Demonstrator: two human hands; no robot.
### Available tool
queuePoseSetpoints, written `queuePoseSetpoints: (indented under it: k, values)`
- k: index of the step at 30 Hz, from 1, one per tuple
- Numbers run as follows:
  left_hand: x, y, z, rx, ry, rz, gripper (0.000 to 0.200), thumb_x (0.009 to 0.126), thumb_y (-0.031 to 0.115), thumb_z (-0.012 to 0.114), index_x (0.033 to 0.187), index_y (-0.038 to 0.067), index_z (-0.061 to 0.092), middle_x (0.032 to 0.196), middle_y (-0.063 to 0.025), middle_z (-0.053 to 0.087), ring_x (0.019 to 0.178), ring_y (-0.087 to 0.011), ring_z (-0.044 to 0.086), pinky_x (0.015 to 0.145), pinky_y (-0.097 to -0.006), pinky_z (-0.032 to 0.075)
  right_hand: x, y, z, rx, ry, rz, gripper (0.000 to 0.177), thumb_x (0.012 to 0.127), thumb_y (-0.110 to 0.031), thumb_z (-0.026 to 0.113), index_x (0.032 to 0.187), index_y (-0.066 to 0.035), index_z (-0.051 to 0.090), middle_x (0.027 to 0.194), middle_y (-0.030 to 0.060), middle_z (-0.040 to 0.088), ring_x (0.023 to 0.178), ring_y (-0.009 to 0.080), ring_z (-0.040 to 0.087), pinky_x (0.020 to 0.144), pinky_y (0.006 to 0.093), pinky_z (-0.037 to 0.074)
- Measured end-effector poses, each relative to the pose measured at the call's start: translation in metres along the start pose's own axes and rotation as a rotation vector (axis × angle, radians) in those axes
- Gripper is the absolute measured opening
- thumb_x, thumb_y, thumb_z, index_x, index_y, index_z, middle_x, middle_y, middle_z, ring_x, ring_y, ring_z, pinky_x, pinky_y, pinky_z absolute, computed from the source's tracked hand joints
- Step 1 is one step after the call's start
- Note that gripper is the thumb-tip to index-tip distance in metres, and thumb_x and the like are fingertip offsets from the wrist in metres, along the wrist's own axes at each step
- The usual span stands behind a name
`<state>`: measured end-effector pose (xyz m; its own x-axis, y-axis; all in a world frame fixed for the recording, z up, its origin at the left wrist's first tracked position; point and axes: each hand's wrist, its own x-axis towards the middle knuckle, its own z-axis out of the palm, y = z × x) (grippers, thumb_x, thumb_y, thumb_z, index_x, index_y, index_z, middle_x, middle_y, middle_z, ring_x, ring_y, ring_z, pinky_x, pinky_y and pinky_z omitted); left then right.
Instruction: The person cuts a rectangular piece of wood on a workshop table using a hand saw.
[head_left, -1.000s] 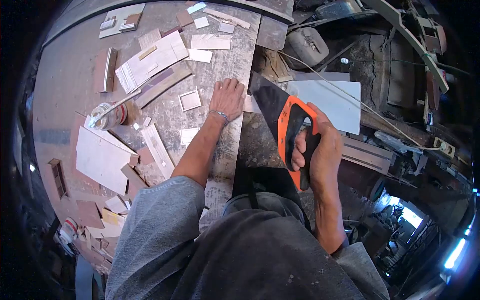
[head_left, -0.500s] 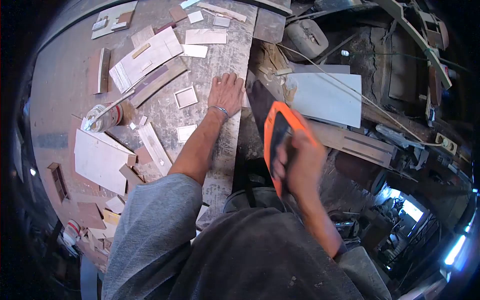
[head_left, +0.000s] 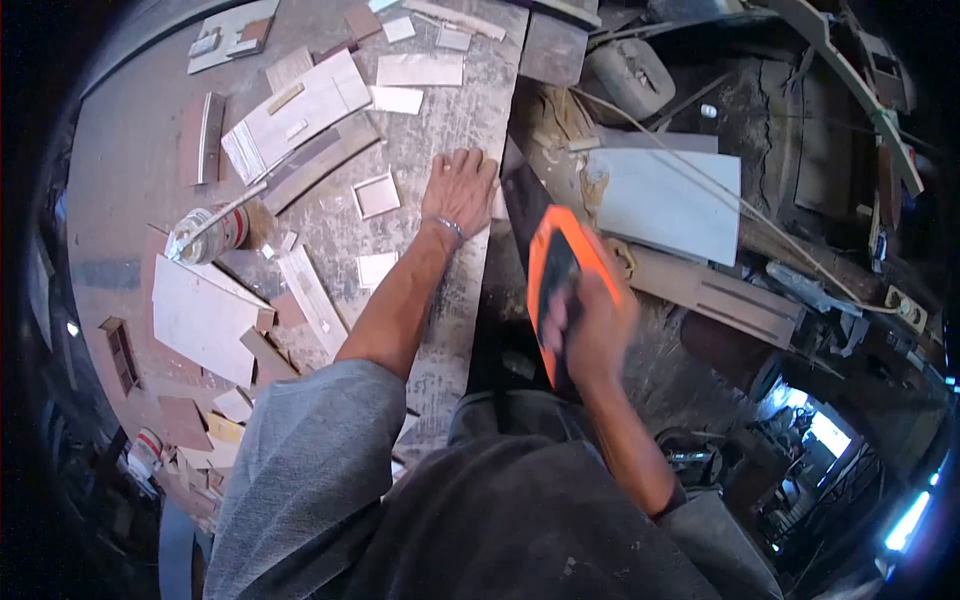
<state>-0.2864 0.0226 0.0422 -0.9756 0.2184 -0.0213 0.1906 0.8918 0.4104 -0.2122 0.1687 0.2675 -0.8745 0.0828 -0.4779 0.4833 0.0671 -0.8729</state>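
Note:
My left hand (head_left: 461, 190) lies on the right edge of the workbench (head_left: 455, 330), pressing on a small pale wood piece (head_left: 499, 203) that shows beside its fingers at the edge. A metal bracelet is on that wrist. In my right hand (head_left: 593, 325) is the orange and black handle of a hand saw (head_left: 562, 225). The dark blade points up and left, along the bench edge, close to the wood piece. Motion blurs my right fingers a little. A small square wooden frame (head_left: 376, 196) lies left of my left hand.
Wood offcuts (head_left: 300, 105) and a glue jar (head_left: 212, 232) with a stick across it lie on the bench. Right of the bench are a white panel (head_left: 665, 200), a slotted board (head_left: 720, 290), a plastic can (head_left: 633, 78) and a cord.
My right hand and the saw handle have shifted slightly left relative to the bench. The whole view has moved a little. My left hand stays at the bench edge.

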Motion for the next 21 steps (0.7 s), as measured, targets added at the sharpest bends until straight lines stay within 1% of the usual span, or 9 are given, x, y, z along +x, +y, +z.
queuePoseSetpoints:
  k: [3, 5, 8, 10, 12, 14, 15, 18, 21]
  values:
    - [-0.004, 0.0, -0.001, 0.008, 0.007, -0.001, 0.021, 0.1, 0.029, 0.055, 0.109, 0.01, 0.062, 0.111, -0.0115, 0.057, 0.111, -0.0289, 0.054, 0.098, -0.049, 0.039, 0.053, 0.019, 0.014, -0.085, -0.007, 0.056, 0.053, 0.106, -0.02, 0.042, 0.152, 0.006, 0.046, 0.068, 0.0026, 0.058, 0.042, 0.0082, 0.046, 0.041, 0.027, 0.041]
    - [-0.002, 0.001, -0.001, 0.008, 0.001, -0.005, 0.022, 0.101, 0.029, 0.054, 0.11, 0.01, 0.062, 0.112, -0.0117, 0.057, 0.112, -0.0291, 0.054, 0.098, -0.0488, 0.039, -0.002, 0.007, 0.005, -0.065, 0.024, 0.012, 0.053, 0.105, -0.023, 0.047, 0.151, 0.004, 0.049, 0.079, 0.0055, 0.065, 0.044, 0.0086, 0.049, 0.043, 0.0262, 0.042]
    - [-0.001, -0.001, 0.002, 0.034, -0.004, 0.002, 0.023, 0.101, 0.029, 0.053, 0.11, 0.01, 0.062, 0.112, -0.0117, 0.057, 0.113, -0.029, 0.053, 0.098, -0.0481, 0.039, -0.022, -0.035, 0.018, -0.079, -0.001, 0.13, 0.05, 0.105, -0.023, 0.049, 0.149, 0.0, 0.052, 0.097, 0.0087, 0.068, 0.049, 0.008, 0.051, 0.047, 0.0244, 0.043]
    - [0.007, -0.012, 0.015, 0.073, 0.074, 0.001, 0.022, 0.102, 0.028, 0.053, 0.11, 0.01, 0.061, 0.111, -0.0119, 0.057, 0.112, -0.0291, 0.054, 0.098, -0.0479, 0.039, 0.008, -0.053, 0.055, -0.079, 0.0, 0.219, 0.048, 0.108, -0.025, 0.042, 0.149, -0.001, 0.052, 0.075, 0.0038, 0.057, 0.045, 0.0099, 0.048, 0.042, 0.0264, 0.041]
    - [-0.004, 0.001, 0.016, 0.052, 0.05, 0.027, 0.022, 0.102, 0.028, 0.053, 0.11, 0.009, 0.061, 0.11, -0.012, 0.057, 0.112, -0.0291, 0.054, 0.098, -0.0477, 0.039, -0.009, -0.053, 0.041, -0.044, 0.041, 0.252, 0.047, 0.107, -0.023, 0.043, 0.148, -0.001, 0.054, 0.071, 0.0032, 0.057, 0.045, 0.0091, 0.047, 0.042, 0.0259, 0.04]
    - [-0.001, 0.001, 0.006, 0.015, 0.012, -0.001, 0.021, 0.101, 0.027, 0.053, 0.11, 0.009, 0.061, 0.109, -0.0121, 0.056, 0.111, -0.0291, 0.054, 0.098, -0.0474, 0.039, -0.028, -0.038, -0.006, -0.011, 0.019, 0.16, 0.047, 0.102, -0.017, 0.051, 0.146, 0.0, 0.056, 0.087, 0.0067, 0.068, 0.05, 0.0056, 0.049, 0.046, 0.0229, 0.042]
    - [-0.001, 0.0, 0.007, 0.04, 0.047, 0.01, 0.02, 0.1, 0.026, 0.055, 0.108, 0.009, 0.06, 0.108, -0.0122, 0.056, 0.11, -0.0291, 0.054, 0.097, -0.0471, 0.039, -0.029, -0.038, -0.017, 0.127, -0.021, 0.064, 0.046, 0.103, -0.017, 0.05, 0.146, 0.0, 0.056, 0.078, 0.0047, 0.064, 0.049, 0.006, 0.048, 0.044, 0.0243, 0.039]
    - [-0.002, 0.001, 0.004, 0.005, 0.046, 0.006, 0.019, 0.099, 0.026, 0.056, 0.107, 0.009, 0.06, 0.107, -0.0121, 0.056, 0.11, -0.029, 0.054, 0.095, -0.0461, 0.039, 0.024, -0.003, 0.009, -0.107, 0.006, -0.016, 0.047, 0.104, -0.015, 0.048, 0.148, 0.0, 0.054, 0.065, 0.0014, 0.055, 0.043, 0.0077, 0.045, 0.039, 0.0243, 0.036]
    - [0.002, -0.007, 0.002, 0.035, 0.053, 0.002, 0.017, 0.097, 0.024, 0.057, 0.104, 0.009, 0.06, 0.107, -0.0118, 0.056, 0.109, -0.0289, 0.055, 0.094, -0.0455, 0.04, 0.035, 0.002, 0.017, -0.001, -0.044, 0.037, 0.048, 0.105, -0.019, 0.049, 0.148, 0.0, 0.053, 0.065, 0.0008, 0.056, 0.043, 0.0092, 0.047, 0.04, 0.0251, 0.038]
